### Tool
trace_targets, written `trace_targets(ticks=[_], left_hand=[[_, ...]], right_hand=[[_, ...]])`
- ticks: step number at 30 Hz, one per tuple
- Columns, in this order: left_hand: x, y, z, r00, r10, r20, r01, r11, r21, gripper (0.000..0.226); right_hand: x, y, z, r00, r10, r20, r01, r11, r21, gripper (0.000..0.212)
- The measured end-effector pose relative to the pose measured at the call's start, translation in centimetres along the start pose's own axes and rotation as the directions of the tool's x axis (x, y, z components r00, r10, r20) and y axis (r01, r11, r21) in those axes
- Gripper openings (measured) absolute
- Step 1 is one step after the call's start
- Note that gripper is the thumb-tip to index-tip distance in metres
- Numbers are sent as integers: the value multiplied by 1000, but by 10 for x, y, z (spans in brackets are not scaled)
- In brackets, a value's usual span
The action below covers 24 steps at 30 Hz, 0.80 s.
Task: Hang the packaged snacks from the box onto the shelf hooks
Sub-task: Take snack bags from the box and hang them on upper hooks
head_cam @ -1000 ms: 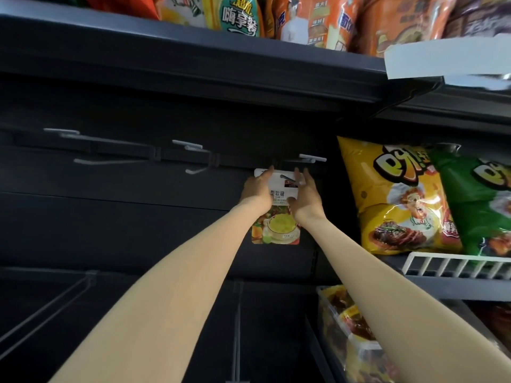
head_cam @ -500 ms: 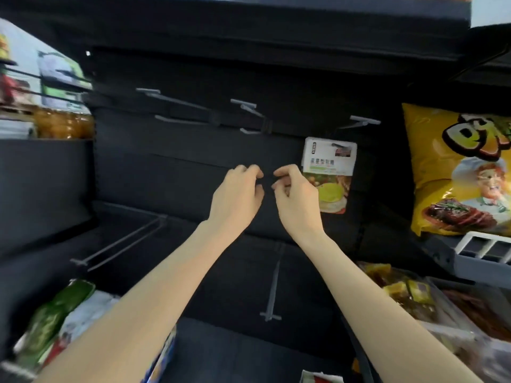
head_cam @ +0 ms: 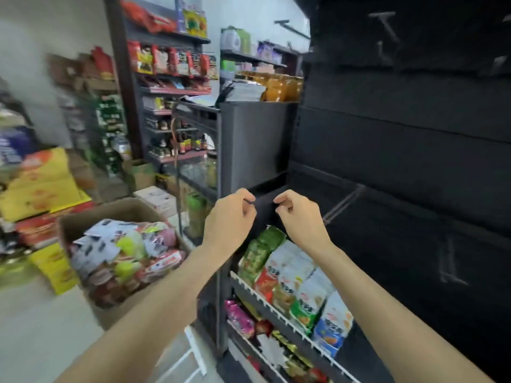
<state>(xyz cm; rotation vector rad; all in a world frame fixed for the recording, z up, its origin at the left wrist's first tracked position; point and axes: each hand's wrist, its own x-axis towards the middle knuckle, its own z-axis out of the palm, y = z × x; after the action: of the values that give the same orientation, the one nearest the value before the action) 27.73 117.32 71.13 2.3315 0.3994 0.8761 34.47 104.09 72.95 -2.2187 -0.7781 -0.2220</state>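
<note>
Just in front of the camera, two bare forearms reached forward and both hands were raised side by side at mid-frame, near each other but not touching. The left hand (head_cam: 231, 217) had its fingers loosely curled with nothing in them, and the right hand (head_cam: 300, 215) was curled the same way, also holding nothing. Both hung in front of the dark, end panel of a black shelf unit (head_cam: 401, 150).

Down to the left, on the pale floor, stood an open cardboard box (head_cam: 130, 211) piled with packaged snacks (head_cam: 130, 252) in white, green, pink and red wrappers; the picture was blurred there, so the printing could not be read. The box sat well apart from both hands, lower and to the left of the left forearm.

High at the upper right, pale shelf hooks (head_cam: 385, 23) stuck out from the black back panel, and those in view carried nothing. A thin metal rail (head_cam: 343, 203) ran along a lower panel to the right of the right hand.

Below the hands, white wire-fronted racks (head_cam: 279, 308) held upright bags (head_cam: 293, 275) in green, white, red and blue, with more packets on the rack beneath.

Farther back on the left stood other store shelves (head_cam: 171, 87) stocked with red packets, bottles and jars of orange liquid, plus stacked yellow and red cartons (head_cam: 41, 189) at the far left, all blurred.
</note>
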Motion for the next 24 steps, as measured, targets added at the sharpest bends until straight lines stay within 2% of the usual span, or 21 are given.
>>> trace_targets(ticks=[5, 9, 11, 13, 16, 20, 22, 24], left_hand=[[8, -129, -55, 971, -229, 63, 215, 962, 167, 18], [6, -220, -84, 914, -391, 107, 353, 898, 263, 23], [4, -260, -91, 881, -461, 106, 416, 862, 291, 30], [4, -295, -96, 859, -502, 102, 441, 826, 351, 40], [8, -333, -102, 848, -525, 80, 445, 785, 430, 52], [14, -364, -110, 804, -574, 154, 475, 777, 413, 56], [15, -371, -113, 807, -559, 191, 465, 800, 379, 61], [14, -377, -115, 820, -543, 180, 473, 821, 321, 66]], right_hand=[[32, -50, 141, 967, -32, 254, 26, 999, 27, 26], [47, -73, 231, 888, -57, 455, 50, 998, 27, 17], [57, -77, 266, 850, -101, 518, 99, 995, 32, 20], [69, -76, 295, 811, -153, 565, 142, 988, 64, 30], [91, -75, 329, 753, -153, 640, 136, 988, 77, 42], [113, -76, 370, 677, -191, 711, 157, 981, 114, 47], [117, -79, 387, 669, -189, 719, 147, 982, 122, 45], [119, -81, 402, 702, -168, 692, 124, 986, 113, 47]])
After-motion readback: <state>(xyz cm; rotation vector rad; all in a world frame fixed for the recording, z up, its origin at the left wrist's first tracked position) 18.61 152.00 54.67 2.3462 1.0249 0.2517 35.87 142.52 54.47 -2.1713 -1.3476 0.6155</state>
